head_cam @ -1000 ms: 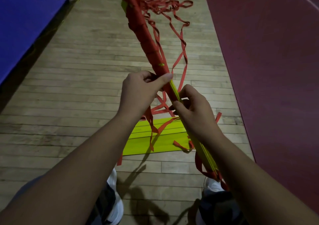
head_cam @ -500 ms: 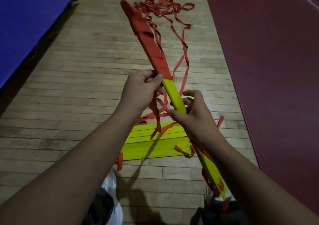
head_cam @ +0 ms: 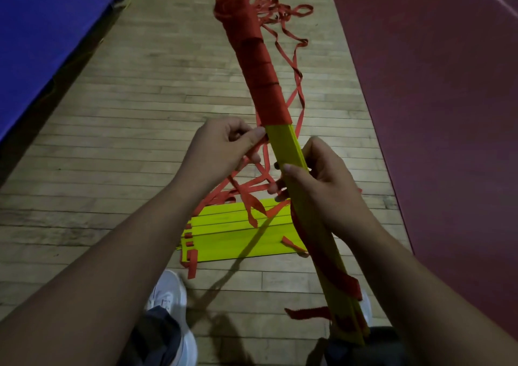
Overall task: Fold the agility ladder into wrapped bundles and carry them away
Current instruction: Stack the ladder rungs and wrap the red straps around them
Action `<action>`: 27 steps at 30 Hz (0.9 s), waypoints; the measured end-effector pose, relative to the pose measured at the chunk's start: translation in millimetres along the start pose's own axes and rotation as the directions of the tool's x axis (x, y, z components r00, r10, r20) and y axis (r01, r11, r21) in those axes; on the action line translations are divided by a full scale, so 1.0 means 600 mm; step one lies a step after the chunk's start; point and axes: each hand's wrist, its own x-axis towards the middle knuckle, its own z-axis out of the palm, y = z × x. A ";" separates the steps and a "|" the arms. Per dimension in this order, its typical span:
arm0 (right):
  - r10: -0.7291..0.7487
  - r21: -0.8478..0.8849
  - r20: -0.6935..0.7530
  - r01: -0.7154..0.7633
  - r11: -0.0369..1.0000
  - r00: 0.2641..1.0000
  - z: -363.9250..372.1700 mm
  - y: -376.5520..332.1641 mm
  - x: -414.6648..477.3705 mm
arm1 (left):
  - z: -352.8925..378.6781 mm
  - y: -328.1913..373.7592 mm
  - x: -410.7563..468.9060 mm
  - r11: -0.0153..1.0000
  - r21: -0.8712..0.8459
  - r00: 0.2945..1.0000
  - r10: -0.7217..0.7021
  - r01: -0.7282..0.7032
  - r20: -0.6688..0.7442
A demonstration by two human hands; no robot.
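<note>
I hold a long bundle of yellow ladder rungs (head_cam: pixel 286 147) slanting away from me, its far half wound in red strap (head_cam: pixel 258 65). My right hand (head_cam: pixel 316 180) grips the bare yellow part at mid-length. My left hand (head_cam: pixel 221 149) pinches the red strap (head_cam: pixel 259 141) just below the wound section, beside the bundle. Loose red strap (head_cam: pixel 291 37) trails off the far end onto the floor. A second stack of yellow rungs (head_cam: pixel 238 234) lies flat on the floor beneath my arms, with red strap ends sticking out.
Wooden floorboards (head_cam: pixel 145 90) run under everything. A blue mat (head_cam: pixel 47 26) lies along the left, a dark red court surface (head_cam: pixel 437 85) along the right. My white shoes (head_cam: pixel 168 292) stand near the bottom of the view.
The bundle has turned in my hands, showing its broad yellow face and the wound strap. My left hand stays at the strap's edge; my right hand grips a little lower.
</note>
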 end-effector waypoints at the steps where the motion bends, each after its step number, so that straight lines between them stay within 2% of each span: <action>1: -0.007 -0.051 -0.025 0.006 0.999 1.000 0.001 0.004 -0.001 | 0.002 -0.001 -0.002 0.998 0.055 1.000 0.007 -0.007 -0.002; 5: -0.024 -0.248 -0.078 0.004 0.969 0.997 0.009 0.017 0.001 | 0.023 0.004 -0.016 0.989 0.138 0.998 0.062 -0.059 -0.018; 10: -0.040 -0.362 -0.082 0.008 0.932 0.996 0.028 0.023 -0.003 | 0.035 0.004 -0.019 0.998 0.048 0.996 -0.045 0.049 -0.073; 14: -0.019 -0.222 -0.123 -0.009 0.975 0.992 0.028 0.014 0.000 | 0.025 0.003 -0.013 0.978 -0.181 0.992 -0.117 0.107 -0.043; 17: 0.029 -0.155 -0.153 -0.053 0.986 0.988 0.014 0.013 0.009 | 0.019 0.002 -0.011 0.955 -0.270 0.993 -0.118 0.120 0.023; 19: 0.102 -0.091 -0.131 -0.114 0.989 0.986 0.004 0.012 0.011 | 0.015 0.000 -0.009 0.952 -0.287 0.994 -0.094 0.104 0.048; 22: 0.169 0.018 0.013 -0.169 0.985 0.985 -0.006 0.008 0.010 | 0.010 0.002 -0.010 0.959 -0.275 0.996 -0.042 0.061 0.075; 27: 0.104 0.207 0.045 -0.112 0.972 0.994 -0.006 0.000 0.006 | 0.005 0.001 -0.008 0.966 -0.257 0.998 0.012 0.005 0.065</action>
